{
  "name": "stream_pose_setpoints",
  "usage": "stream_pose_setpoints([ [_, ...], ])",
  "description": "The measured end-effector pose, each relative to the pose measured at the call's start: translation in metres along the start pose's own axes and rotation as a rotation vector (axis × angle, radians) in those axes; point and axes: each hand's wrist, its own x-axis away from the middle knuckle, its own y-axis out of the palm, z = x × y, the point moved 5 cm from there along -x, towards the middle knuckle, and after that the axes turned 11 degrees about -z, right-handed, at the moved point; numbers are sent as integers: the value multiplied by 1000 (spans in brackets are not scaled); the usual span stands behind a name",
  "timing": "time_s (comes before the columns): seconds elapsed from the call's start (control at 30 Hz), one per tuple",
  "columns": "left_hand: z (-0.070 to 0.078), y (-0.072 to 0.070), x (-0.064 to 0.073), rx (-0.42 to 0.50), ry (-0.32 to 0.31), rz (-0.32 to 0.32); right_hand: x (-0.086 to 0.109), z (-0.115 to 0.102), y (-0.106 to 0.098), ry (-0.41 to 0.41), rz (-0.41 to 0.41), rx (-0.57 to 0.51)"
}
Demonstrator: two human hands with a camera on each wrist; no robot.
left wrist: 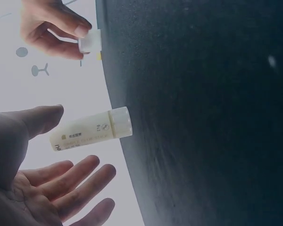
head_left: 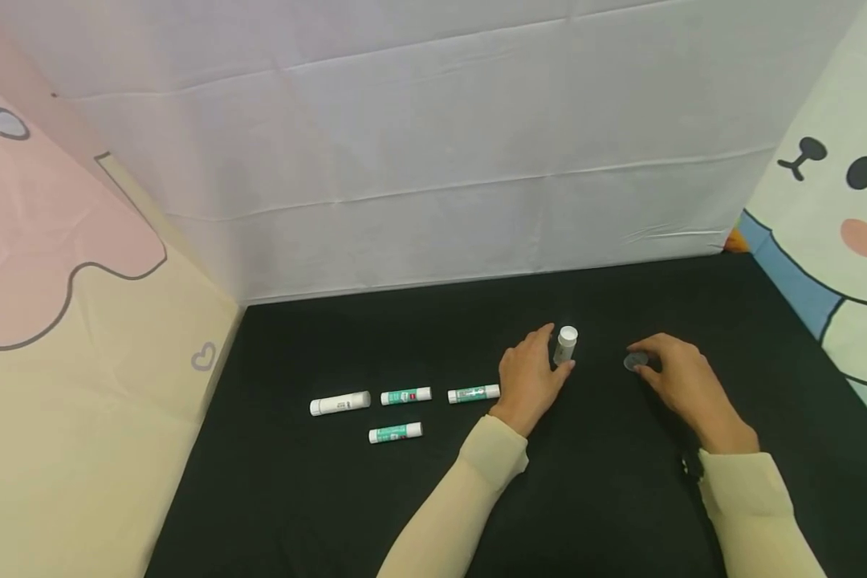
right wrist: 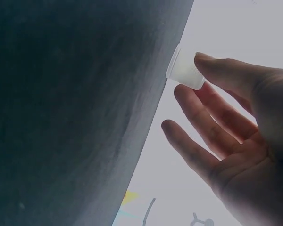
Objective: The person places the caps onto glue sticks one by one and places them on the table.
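A white glue stick point(head_left: 565, 345) stands upright on the black table, its translucent end downward in the left wrist view point(left wrist: 87, 133). Around it my left hand point(head_left: 529, 379) is spread, thumb on one side and fingers on the other, with gaps between them and the tube. To the right, my right hand point(head_left: 682, 385) pinches a small translucent cap point(right wrist: 185, 68) between thumb and fingertips, close over the table. Its other fingers stay loosely extended. Left of my left hand lies a glue stick with a green label point(head_left: 474, 393), its end right by the wrist.
Further left on the black table point(head_left: 274, 498) lie two more green-labelled glue sticks point(head_left: 405, 396) and a larger white one point(head_left: 339, 403). A white cloth point(head_left: 405, 160) hangs behind the table. Printed cloths point(head_left: 831, 241) hang along both sides.
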Motion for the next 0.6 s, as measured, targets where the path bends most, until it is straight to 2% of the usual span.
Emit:
stream_pose_setpoints([
  [0.4, 2, 9, -11, -10, 6, -17, 8, -10, -3, -56, 55, -16],
  [0.6, 3, 11, -16, -36, 1, -21, 9, -12, -3, -54, 54, -17],
])
